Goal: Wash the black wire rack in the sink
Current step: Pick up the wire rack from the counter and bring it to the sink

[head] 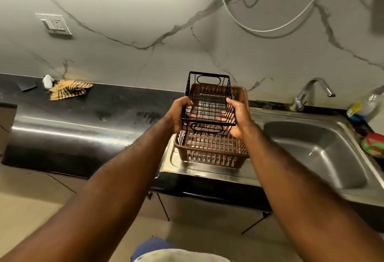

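Head view: the only camera, looking down over both forearms at the counter and sink unit.
Black wire rack (208, 103): held in the air, roughly level, above the brown plastic basket (212, 151). I cannot tell whether its near end touches the basket.
Left hand (176, 114): gripping the rack's left long side, thumb over the top rail, fingers curled beneath.
Right hand (239, 116): gripping the right long side the same way, with fingertips showing through the mesh floor.
Brown plastic basket: stands on the steel drainboard, at the basin's left edge.
Sink (324, 157): the basin lies to the right of the rack and looks bare; no water shows at the tap (311, 91) by its back edge.
Scrubber (374, 143) and bottle (361, 107): near the sink's right edge and back right corner.
Step in hand: probably carrying the rack across to the basin; washing not yet begun.
Doing it well: lift clear of the basket's rim so the wires don't snag, then move right and lower the rack under the spout. Shift it to one hand only once it rests in the basin, freeing the other for the tap and scrubber.
Watch for: thin wires pinching fingers, and slipping once wet.
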Demonstrator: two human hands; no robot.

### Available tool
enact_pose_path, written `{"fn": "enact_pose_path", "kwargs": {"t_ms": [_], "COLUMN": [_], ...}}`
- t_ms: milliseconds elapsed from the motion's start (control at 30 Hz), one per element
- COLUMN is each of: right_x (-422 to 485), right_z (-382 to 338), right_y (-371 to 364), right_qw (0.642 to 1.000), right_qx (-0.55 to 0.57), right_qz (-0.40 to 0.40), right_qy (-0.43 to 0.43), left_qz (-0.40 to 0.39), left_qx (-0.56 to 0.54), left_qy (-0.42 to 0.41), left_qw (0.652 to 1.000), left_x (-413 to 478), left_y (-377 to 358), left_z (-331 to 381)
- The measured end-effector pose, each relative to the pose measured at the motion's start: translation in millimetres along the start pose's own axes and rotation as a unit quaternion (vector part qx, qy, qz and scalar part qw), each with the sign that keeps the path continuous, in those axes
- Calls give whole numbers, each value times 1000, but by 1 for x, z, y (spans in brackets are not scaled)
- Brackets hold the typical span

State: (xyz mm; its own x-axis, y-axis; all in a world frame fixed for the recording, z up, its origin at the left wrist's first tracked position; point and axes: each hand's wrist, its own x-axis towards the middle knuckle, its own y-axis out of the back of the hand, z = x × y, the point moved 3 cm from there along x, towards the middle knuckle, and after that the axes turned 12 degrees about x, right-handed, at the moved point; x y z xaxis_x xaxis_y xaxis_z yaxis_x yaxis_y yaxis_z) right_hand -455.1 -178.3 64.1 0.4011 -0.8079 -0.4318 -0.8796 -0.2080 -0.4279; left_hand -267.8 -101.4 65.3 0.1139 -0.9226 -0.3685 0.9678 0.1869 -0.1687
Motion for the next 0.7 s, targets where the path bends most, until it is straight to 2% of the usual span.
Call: {"fn": "enact_pose_path", "kwargs": {"t_ms": [100,267,467,700], "right_x": [-1,0,20,41], "right_z": [-5,-4,-13,-41], "right_y": [25,45,62,89], "right_qw": [1000,1000,1000,1000], "right_qx": [8,22,26,8], "right_qz": [-1,-7,9,8], "right_qy": [-9,-7,-8,10], "left_qz": [2,47,12,9], "left_qx": [13,54,61,85], "left_qy": [6,8,11,45], "left_qw": [1000,997,998,995], "left_x": [3,20,49,86], "left_y": [-21,-28,-42,-68], "left_z": [-5,-10,-4,1]}}
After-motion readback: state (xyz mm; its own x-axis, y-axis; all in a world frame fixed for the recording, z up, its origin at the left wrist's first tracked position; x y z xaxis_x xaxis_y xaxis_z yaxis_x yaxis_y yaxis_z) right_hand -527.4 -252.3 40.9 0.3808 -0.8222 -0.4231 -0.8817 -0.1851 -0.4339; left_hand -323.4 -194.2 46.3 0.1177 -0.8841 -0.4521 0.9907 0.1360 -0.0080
